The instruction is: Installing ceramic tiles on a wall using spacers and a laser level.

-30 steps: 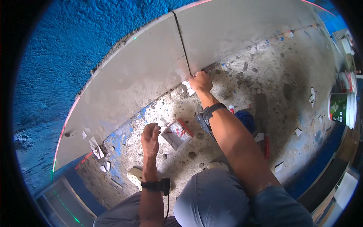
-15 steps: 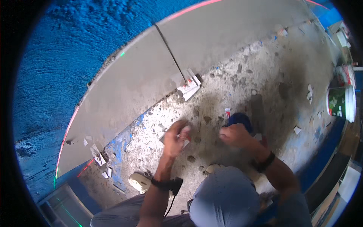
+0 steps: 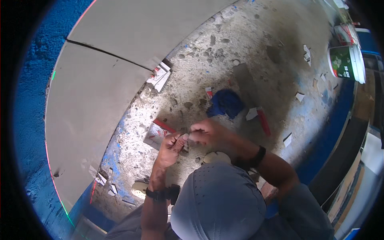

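My left hand [image 3: 170,150] and my right hand [image 3: 206,132] meet close above the floor, fingertips nearly touching. Both have their fingers closed in a pinch; whatever is between them is too small to make out. Just beside my left hand lies a flat plate [image 3: 152,137] smeared with grey, with a red bar-shaped handle [image 3: 164,125] along it. Beyond my right hand a crumpled dark blue cloth [image 3: 226,103] rests on the floor, and a small red-and-white piece [image 3: 209,92] sits at its left.
Large grey slabs [image 3: 92,96] line the wall at left, split by a dark joint. White wedge-like pieces [image 3: 159,78] stand at their base. A red strip [image 3: 264,122] and white scraps [image 3: 299,97] lie rightward. A green-and-white bucket [image 3: 346,63] stands far right. A grey cap [image 3: 220,196] covers the lower middle.
My right hand has come left from near the blue cloth to meet my left hand. The view has turned, so the slabs and floor appear shifted. The plate with the red handle shows more plainly.
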Motion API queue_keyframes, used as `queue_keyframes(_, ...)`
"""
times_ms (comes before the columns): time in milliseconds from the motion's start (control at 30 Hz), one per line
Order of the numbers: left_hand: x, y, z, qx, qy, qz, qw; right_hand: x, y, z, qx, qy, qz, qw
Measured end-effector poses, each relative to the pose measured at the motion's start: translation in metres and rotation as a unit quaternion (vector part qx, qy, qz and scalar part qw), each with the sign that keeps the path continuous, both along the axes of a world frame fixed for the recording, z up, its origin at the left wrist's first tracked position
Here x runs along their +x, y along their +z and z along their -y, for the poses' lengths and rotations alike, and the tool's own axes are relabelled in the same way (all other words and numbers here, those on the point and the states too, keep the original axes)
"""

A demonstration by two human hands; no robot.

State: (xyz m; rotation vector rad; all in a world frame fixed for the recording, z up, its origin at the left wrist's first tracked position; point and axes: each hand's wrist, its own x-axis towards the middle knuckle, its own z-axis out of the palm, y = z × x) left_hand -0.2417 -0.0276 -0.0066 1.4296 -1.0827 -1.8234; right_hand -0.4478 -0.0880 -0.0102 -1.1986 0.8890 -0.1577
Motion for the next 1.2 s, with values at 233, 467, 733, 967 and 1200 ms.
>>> queue_keyframes(233,0.004,-0.034,-0.018,0.011,-0.001,0.042,0.999,-0.109,-0.088,0.056,-0.487,-0.143,-0.348,0.788)
queue_keyframes(467,0.005,-0.055,-0.027,0.043,0.059,-0.075,0.995,-0.09,-0.015,0.051,-0.286,0.11,-0.244,0.92)
queue_keyframes(733,-0.046,0.006,0.03,-0.157,-0.128,-0.134,0.97,-0.069,0.081,0.041,-0.077,0.077,-0.105,0.988)
queue_keyframes(967,-0.03,0.047,0.04,-0.182,-0.168,-0.074,0.966,-0.093,0.074,0.054,-0.183,0.172,-0.128,0.959)
queue_keyframes(1200,-0.038,0.011,0.026,0.092,0.103,-0.247,0.959,-0.006,-0.036,0.079,-0.047,-0.246,0.177,0.952)
